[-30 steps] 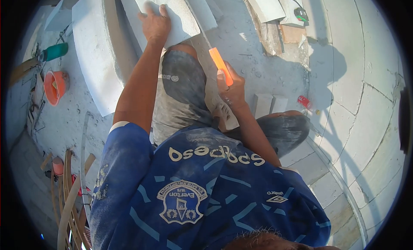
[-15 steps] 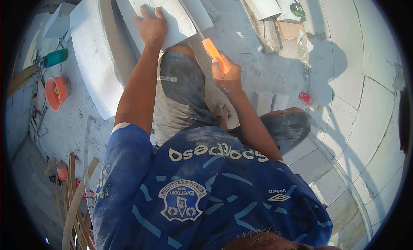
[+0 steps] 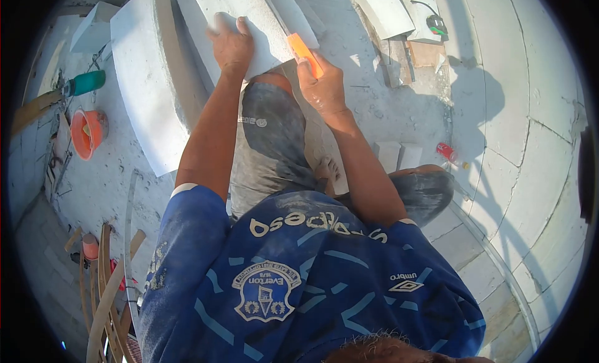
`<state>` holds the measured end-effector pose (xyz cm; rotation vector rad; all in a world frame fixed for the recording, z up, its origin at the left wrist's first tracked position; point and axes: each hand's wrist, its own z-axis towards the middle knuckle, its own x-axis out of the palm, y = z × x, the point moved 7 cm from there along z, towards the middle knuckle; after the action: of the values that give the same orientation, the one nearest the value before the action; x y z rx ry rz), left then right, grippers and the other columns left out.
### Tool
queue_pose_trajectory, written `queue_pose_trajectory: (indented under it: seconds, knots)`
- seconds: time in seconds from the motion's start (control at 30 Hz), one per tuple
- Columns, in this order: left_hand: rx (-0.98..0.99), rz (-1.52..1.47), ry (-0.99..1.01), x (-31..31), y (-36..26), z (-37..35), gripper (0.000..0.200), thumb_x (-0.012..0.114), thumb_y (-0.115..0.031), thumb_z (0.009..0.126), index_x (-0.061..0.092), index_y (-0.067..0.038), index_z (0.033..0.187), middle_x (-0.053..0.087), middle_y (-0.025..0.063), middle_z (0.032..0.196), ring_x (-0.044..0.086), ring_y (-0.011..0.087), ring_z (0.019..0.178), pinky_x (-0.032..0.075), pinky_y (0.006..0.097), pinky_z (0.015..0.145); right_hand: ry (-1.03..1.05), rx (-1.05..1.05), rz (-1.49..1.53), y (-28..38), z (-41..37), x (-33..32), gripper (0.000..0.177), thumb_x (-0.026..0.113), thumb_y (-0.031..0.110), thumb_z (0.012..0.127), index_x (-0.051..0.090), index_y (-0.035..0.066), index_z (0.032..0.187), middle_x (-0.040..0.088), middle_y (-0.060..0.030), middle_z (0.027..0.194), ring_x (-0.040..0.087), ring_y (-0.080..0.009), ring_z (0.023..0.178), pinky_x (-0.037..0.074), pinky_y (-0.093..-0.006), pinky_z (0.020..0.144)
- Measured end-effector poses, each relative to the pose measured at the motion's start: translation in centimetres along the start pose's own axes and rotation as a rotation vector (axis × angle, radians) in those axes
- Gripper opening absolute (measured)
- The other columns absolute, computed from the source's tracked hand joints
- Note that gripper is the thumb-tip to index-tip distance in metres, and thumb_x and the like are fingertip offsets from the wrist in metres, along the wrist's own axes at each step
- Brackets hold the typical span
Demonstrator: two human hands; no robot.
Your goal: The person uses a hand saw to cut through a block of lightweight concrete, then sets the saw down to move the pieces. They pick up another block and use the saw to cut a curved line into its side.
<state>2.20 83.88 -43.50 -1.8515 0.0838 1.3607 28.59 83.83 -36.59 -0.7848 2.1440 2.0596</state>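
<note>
My left hand (image 3: 233, 49) lies on the top face of a white block (image 3: 265, 41), fingers spread and pressing down. My right hand (image 3: 324, 83) is wrapped round the orange handle of a handsaw (image 3: 304, 53). The saw's thin blade runs along the block's right side, seen nearly edge-on, so its teeth do not show. The near end of the block is by my bent knee (image 3: 272, 107). To the left of it stands another large white block (image 3: 140, 76).
An orange bucket (image 3: 86, 135) and a green bottle (image 3: 86, 83) are at the left. Wooden strips (image 3: 107, 294) lie lower left. Block pieces (image 3: 384, 13), a tape measure (image 3: 437, 26) and a red can (image 3: 445, 152) lie to the right. A block wall (image 3: 530, 151) curves along the right side.
My right hand has pushed the saw forward, away from my body, along the block's side. My left hand stays on the block, and the whole view has shifted slightly.
</note>
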Motion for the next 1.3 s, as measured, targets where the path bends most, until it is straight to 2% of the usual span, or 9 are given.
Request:
queue_pose_trajectory:
  seconds: [0.1,0.17,0.23,0.33,0.5,0.73,1.0,1.17,1.3]
  knots:
    - [-0.002,0.03,-0.007,-0.6,0.0,0.2,0.082,0.045,-0.06,0.106,0.029,-0.006,0.166,0.029,0.0424,0.16,0.059,0.0569,0.128,0.05,0.0525,0.11,-0.058,-0.112,0.023,1.4,2.9,1.5,0.032,0.065,0.024,0.098,0.071,-0.006,0.106,0.07,-0.0309,0.083,0.072,-0.0476,0.083,0.057,-0.0431,0.069]
    - [-0.009,0.023,0.013,-0.6,-0.1,0.0,0.081,0.045,-0.06,0.107,0.028,-0.007,0.166,0.028,0.0408,0.161,0.059,0.0569,0.127,0.05,0.053,0.111,-0.014,0.012,0.05,0.1,-0.3,0.1,0.032,0.065,0.023,0.098,0.071,-0.006,0.112,0.071,-0.0304,0.083,0.074,-0.0445,0.082,0.057,-0.043,0.071]
    - [0.004,0.024,-0.001,-0.5,-0.5,0.3,0.079,0.047,-0.057,0.107,0.03,-0.007,0.166,0.027,0.04,0.162,0.061,0.056,0.124,0.052,0.0529,0.109,-0.068,-0.024,0.04,-1.9,-5.9,-1.3,0.037,0.061,0.02,0.103,0.069,-0.006,0.128,0.078,-0.0194,0.098,0.075,-0.0219,0.091,0.057,-0.0339,0.084]
    - [-0.024,0.026,-0.005,-0.8,-0.7,0.3,0.076,0.05,-0.053,0.107,0.031,-0.007,0.165,0.026,0.0389,0.163,0.063,0.0549,0.121,0.053,0.0532,0.107,-0.078,-0.091,0.06,-2.1,-5.9,-2.0,0.037,0.062,0.017,0.103,0.069,-0.006,0.13,0.078,-0.0199,0.1,0.076,-0.0218,0.093,0.058,-0.0338,0.087]
    - [-0.021,0.034,-0.015,-1.3,-0.9,0.7,0.074,0.051,-0.051,0.107,0.033,-0.006,0.164,0.028,0.0386,0.162,0.063,0.0547,0.123,0.053,0.0542,0.106,-0.095,-0.193,-0.024,0.9,1.8,1.5,0.033,0.064,0.015,0.1,0.069,-0.007,0.124,0.075,-0.0252,0.084,0.076,-0.0398,0.078,0.06,-0.0387,0.073]
    - [0.001,0.026,-0.043,-1.3,-0.6,0.2,0.073,0.052,-0.048,0.107,0.032,-0.006,0.164,0.028,0.0387,0.161,0.062,0.0555,0.124,0.053,0.0542,0.106,-0.146,-0.226,0.093,-1.7,-6.7,-2.1,0.038,0.069,0.014,0.097,0.068,-0.009,0.127,0.075,-0.0267,0.091,0.079,-0.0357,0.083,0.06,-0.0393,0.075]
    - [-0.037,-0.05,0.005,-1.9,-0.8,0.7,0.075,0.055,-0.047,0.106,0.031,-0.006,0.165,0.026,0.0375,0.163,0.058,0.0563,0.129,0.051,0.0543,0.109,-0.016,-0.097,-0.143,6.3,10.8,5.9,0.038,0.061,0.028,0.099,0.07,-0.007,0.113,0.07,-0.0319,0.082,0.07,-0.0526,0.086,0.059,-0.0495,0.073]
    - [-0.013,-0.043,-0.002,-1.3,-0.7,0.8,0.075,0.055,-0.047,0.107,0.032,-0.005,0.164,0.028,0.0382,0.162,0.054,0.0565,0.134,0.049,0.054,0.113,-0.138,-0.154,0.037,2.1,-1.0,0.9,0.043,0.069,0.023,0.095,0.07,-0.004,0.128,0.072,-0.0319,0.087,0.075,-0.0451,0.088,0.06,-0.0467,0.074]
    - [-0.039,-0.077,0.034,-1.9,-0.9,0.5,0.075,0.054,-0.047,0.107,0.033,-0.004,0.164,0.028,0.0395,0.161,0.051,0.057,0.137,0.046,0.0536,0.115,-0.049,-0.102,-0.043,4.6,7.3,4.0,0.038,0.064,0.025,0.098,0.072,-0.004,0.12,0.072,-0.032,0.092,0.072,-0.0502,0.088,0.059,-0.0484,0.077]
